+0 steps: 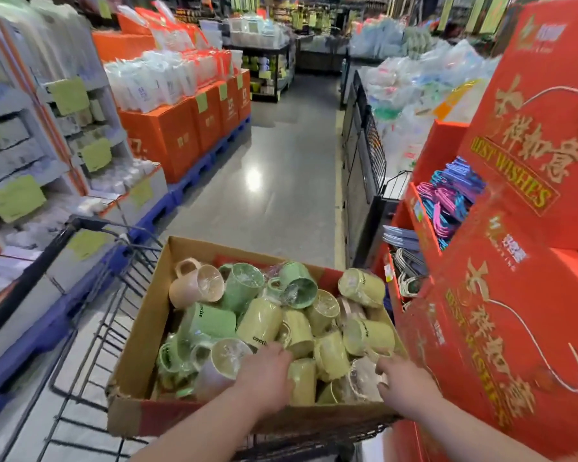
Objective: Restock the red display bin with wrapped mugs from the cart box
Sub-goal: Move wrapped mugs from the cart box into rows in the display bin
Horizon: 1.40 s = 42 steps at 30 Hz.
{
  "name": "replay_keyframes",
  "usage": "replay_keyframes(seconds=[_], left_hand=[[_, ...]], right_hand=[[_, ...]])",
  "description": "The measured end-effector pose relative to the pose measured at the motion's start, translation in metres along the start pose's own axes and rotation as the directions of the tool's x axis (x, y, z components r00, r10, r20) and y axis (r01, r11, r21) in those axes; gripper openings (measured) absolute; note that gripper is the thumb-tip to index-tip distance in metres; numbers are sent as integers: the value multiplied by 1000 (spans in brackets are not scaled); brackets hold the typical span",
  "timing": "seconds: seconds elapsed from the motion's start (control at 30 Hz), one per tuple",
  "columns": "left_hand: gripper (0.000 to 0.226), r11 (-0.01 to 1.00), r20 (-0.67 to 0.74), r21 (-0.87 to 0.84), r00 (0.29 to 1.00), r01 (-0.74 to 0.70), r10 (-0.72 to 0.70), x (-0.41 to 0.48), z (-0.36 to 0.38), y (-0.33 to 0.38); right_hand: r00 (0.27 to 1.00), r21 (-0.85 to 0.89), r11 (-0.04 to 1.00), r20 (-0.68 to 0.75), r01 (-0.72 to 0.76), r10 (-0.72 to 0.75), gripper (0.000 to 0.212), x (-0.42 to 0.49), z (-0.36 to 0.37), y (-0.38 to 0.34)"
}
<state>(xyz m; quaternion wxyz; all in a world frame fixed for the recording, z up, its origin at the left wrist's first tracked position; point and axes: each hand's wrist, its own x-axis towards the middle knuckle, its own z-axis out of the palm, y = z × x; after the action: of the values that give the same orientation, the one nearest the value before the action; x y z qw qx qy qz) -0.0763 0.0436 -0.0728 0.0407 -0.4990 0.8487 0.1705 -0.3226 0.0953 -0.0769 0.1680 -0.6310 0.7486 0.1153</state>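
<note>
I set left hand (267, 371) and right hand (404, 385) onto the wrapped mugs (261, 323) beneath to pick; grasping or not, I cannot tell.

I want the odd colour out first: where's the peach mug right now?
Head view: the peach mug lies in the far-left corner of the cardboard box, left of a green mug.

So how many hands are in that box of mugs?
2: the left hand over yellow mugs, front middle of the cardboard box; the right hand at its front right corner.
</note>
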Motion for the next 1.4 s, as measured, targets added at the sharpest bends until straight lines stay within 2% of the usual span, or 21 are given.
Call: replay_keyframes(seconds=[0.23, 0.4, 0.67, 0.87, 1.07, 1.33, 1.4], left_hand=[[44, 997, 61, -12, 995, -78, 79, 26, 9, 4], [38, 996, 97, -20, 991, -88, 90, 48, 14, 11], [37, 984, 153, 4, 972, -179, 176, 113, 20, 58], [33, 952, 219, 27, 931, -304, 291, 158, 37, 108], [31, 879, 323, 120, 855, -462, 406, 195, 59, 139], [51, 842, 360, 250, 853, -478, 378, 214, 88, 140], [47, 848, 339, 269, 869, -458, 362, 216, 90, 136]], right_hand=[[997, 41, 997, 10, -72, 72, 41, 9, -1, 10], [991, 61, 991, 64, -119, 115, 38, 27, 9, 22], [976, 187, 962, 118, -200, 180, 36, 60, 10, 58], [978, 255, 944, 43, -208, 204, 31, 93, 1, 84], [977, 306, 929, 38, -211, 209, 31, 127, 0, 100], [978, 365, 909, 26, -201, 206, 30, 146, 6, 106], [979, 378, 904, 30, -199, 203, 28, 148, 8, 108]])
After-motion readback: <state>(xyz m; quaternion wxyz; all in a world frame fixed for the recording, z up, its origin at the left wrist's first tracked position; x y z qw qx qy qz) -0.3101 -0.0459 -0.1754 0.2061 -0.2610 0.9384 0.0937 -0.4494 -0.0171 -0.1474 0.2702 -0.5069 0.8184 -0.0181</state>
